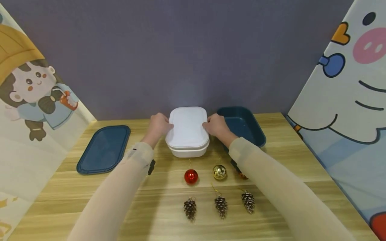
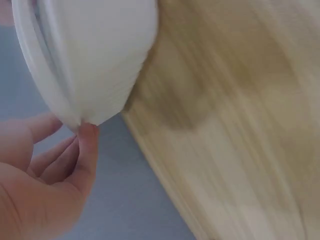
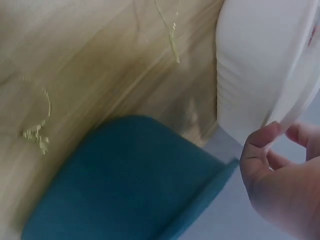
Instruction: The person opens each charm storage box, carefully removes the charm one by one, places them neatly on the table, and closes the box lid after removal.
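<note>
Both hands are at a white lid (image 1: 188, 127) that lies over a white box (image 1: 190, 153) near the back wall. At its left edge my left hand (image 1: 159, 126) pinches the lid's rim between thumb and fingers. Opposite it, my right hand (image 1: 216, 125) pinches the right rim. A narrow gap shows between lid and box wall in the left wrist view, where the left fingers (image 2: 89, 145) grip the corner. In the right wrist view the right fingertips (image 3: 265, 134) hold the rim likewise. The box's inside is mostly hidden.
An open dark blue box (image 1: 256, 130) stands close right of the white one. A blue lid (image 1: 104, 150) lies at the left. In front are a red ball ornament (image 1: 191, 176), a gold one (image 1: 219, 172) and pinecones (image 1: 221, 206). My right sleeve partly covers another ornament (image 1: 243, 176).
</note>
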The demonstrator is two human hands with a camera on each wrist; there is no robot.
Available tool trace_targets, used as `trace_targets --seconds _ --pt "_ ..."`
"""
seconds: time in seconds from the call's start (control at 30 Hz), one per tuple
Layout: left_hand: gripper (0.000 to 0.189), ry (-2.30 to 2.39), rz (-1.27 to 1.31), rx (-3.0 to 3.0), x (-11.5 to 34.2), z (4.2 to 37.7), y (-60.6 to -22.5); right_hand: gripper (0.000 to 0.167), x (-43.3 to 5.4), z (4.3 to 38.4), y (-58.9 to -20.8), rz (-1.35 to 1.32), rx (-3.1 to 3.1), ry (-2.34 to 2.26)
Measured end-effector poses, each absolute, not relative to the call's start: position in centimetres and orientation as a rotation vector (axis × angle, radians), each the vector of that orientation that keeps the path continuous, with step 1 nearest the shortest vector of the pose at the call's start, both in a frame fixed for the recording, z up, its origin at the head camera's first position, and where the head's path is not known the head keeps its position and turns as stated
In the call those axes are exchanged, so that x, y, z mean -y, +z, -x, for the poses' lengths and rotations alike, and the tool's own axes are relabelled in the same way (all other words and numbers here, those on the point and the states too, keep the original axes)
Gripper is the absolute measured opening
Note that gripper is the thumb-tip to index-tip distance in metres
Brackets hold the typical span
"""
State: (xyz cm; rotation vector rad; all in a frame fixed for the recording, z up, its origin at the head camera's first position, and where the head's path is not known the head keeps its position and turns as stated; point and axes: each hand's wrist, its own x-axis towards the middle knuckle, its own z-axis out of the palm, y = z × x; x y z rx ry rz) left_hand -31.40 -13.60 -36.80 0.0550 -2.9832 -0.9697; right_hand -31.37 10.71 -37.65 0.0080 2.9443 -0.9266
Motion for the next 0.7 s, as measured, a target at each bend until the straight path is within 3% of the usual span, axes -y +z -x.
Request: trace_targets --seconds 0.33,0.7 --pt "0.016 -0.898 -0.05 2.986 13.14 30.57 -37.01 0.047 -10.29 31.32 -37.94 -0.003 -2.956 -0.772" --pt "0.024 -0.931 -0.07 3.001 13.26 30.29 -37.34 0.046 -10.31 31.14 -37.81 0.019 -2.936 -0.719"
